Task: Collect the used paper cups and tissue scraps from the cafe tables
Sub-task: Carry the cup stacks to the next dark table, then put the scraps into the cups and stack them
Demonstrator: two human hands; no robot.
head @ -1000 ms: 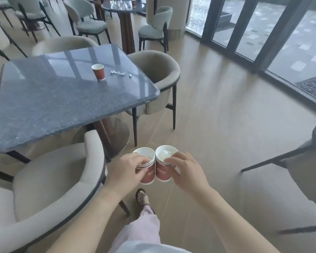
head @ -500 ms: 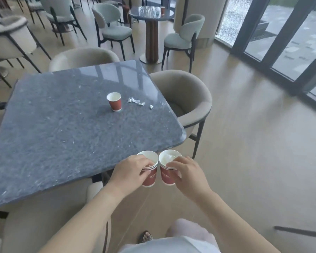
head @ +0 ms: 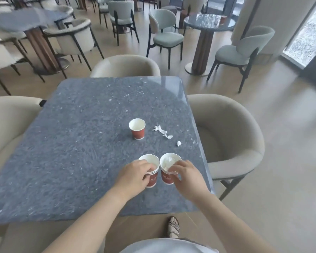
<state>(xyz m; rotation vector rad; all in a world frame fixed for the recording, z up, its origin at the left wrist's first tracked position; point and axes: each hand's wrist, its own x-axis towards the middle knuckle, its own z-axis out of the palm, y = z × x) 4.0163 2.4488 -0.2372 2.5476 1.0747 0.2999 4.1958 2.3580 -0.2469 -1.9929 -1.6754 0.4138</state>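
Note:
My left hand point(head: 135, 177) grips a stack of red paper cups point(head: 150, 168) over the near right part of the grey stone table point(head: 71, 143). Beside it, my right hand point(head: 187, 175) holds another red paper cup point(head: 169, 166) with crumpled white tissue inside. Further out on the table a single red paper cup point(head: 137, 129) stands upright and empty. To its right lies a long twisted tissue scrap point(head: 161, 131), and a small tissue scrap point(head: 179, 143) lies nearer the table's right edge.
Beige tub chairs stand at the table's right point(head: 230, 136), far side point(head: 125, 66) and left point(head: 5, 121). A round table point(head: 208, 21) with a red cup point(head: 223, 19) stands at the back right among pale green chairs. My sandalled foot point(head: 173, 228) shows below the table edge.
I have stepped up to the table; the view now looks straight across it. Both hands with their cups have moved from beside the table's corner to above its top.

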